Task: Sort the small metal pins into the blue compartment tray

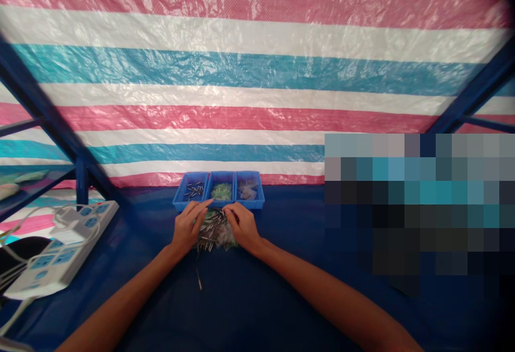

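Observation:
A mixed pile of thin metal pins [207, 238], with pale clear and greenish plastic pieces among them, lies on the dark blue table between my hands. My left hand [188, 227] rests along the pile's left side, fingers stretched out and holding nothing I can see. On the opposite side, my right hand [243, 226] has its fingers bent and pinched at the pile's far right edge; what they hold is too small to make out. Just beyond the hands stands a blue three-part tray [250, 203]: metal pins [196, 189] at left, green pieces [221, 191] in the middle, clear greyish pieces [247, 190] at right.
One loose metal pin [199, 279] lies nearer to me on the table [249, 309]. A white power strip [76, 258] with plugs and cables is at the left. Blue frame bars [44, 110] and a striped plastic sheet [257, 73] enclose the back. The right side is pixelated.

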A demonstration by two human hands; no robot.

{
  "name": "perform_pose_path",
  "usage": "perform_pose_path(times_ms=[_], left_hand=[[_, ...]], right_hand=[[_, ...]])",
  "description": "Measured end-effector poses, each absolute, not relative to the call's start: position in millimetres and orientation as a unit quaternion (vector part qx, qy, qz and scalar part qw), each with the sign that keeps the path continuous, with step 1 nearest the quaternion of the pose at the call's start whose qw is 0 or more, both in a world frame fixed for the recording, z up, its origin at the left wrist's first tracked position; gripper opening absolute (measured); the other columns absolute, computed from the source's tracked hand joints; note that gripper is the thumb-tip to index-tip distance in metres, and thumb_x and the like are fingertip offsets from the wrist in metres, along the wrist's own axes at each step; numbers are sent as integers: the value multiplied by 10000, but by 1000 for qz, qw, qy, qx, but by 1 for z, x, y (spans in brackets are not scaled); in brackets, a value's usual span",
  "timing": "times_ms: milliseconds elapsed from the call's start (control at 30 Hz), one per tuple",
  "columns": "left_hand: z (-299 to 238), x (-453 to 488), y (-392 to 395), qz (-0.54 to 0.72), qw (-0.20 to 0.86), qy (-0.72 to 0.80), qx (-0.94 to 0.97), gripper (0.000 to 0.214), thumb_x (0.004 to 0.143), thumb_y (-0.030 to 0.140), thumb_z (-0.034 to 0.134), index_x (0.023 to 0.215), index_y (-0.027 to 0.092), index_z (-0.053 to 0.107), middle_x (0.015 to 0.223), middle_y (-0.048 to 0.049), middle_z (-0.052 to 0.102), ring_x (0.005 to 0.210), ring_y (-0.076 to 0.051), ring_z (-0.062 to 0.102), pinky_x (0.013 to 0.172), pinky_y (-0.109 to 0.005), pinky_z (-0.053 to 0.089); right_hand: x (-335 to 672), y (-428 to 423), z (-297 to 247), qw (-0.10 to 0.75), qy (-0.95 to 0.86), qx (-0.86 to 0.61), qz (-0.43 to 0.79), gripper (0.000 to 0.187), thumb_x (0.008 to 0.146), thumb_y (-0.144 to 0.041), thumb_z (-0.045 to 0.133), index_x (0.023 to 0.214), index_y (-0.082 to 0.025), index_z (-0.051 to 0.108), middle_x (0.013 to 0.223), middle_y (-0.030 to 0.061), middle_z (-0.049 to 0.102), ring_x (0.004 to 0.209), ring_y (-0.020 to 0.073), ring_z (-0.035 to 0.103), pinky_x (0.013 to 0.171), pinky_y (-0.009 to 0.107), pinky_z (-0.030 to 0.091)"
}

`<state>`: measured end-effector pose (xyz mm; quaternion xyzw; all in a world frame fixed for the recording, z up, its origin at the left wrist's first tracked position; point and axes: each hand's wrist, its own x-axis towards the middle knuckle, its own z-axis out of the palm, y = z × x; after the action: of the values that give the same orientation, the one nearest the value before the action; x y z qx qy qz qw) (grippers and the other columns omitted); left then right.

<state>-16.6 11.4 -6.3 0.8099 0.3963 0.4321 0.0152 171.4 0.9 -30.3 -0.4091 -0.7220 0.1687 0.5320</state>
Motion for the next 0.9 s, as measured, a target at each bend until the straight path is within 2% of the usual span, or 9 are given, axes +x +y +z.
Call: perform_pose_path(times_ms=[133, 267, 400, 733, 900], left_hand=[[-10, -18, 14, 445, 16, 398, 802, 245, 925, 280, 474, 1069, 188, 649, 978, -62, 690, 880, -168, 641, 833, -275, 495], [-14, -18, 16, 457, 58, 433, 775, 228, 898, 336, 517, 1012, 183, 643, 843, -27, 701, 702, -136, 646, 716, -231, 515], [-13, -18, 15, 470, 90, 443, 758, 224, 878, 363, 541, 982, 187, 633, 699, 16, 664, 542, -106, 590, 610, -211, 494], [-11, -14, 12, 478, 109, 453, 745, 206, 855, 351, 582, 983, 193, 611, 579, 58, 613, 484, -97, 569, 575, -200, 471], [-10, -15, 13, 467, 106, 442, 759, 212, 857, 369, 579, 974, 198, 625, 589, 45, 629, 511, -108, 589, 593, -208, 478]], right_hand=[[172, 0, -29, 540, -715, -408, 174, 234, 946, -225, 407, 996, -166, 628, 922, 56, 657, 853, 164, 602, 794, 260, 436], [172, 1, -30, 544, -714, -406, 172, 228, 943, -229, 414, 1009, -166, 623, 926, 54, 658, 832, 164, 600, 781, 260, 441], [172, 2, -33, 532, -733, -389, 167, 216, 934, -271, 454, 1008, -164, 627, 850, 46, 638, 708, 146, 571, 696, 249, 446], [171, 1, -36, 506, -778, -342, 146, 206, 922, -311, 508, 975, -170, 649, 808, 40, 623, 670, 130, 547, 652, 233, 445], [172, 1, -35, 494, -784, -349, 141, 217, 930, -312, 489, 972, -173, 650, 816, 39, 627, 693, 129, 561, 674, 228, 451]])
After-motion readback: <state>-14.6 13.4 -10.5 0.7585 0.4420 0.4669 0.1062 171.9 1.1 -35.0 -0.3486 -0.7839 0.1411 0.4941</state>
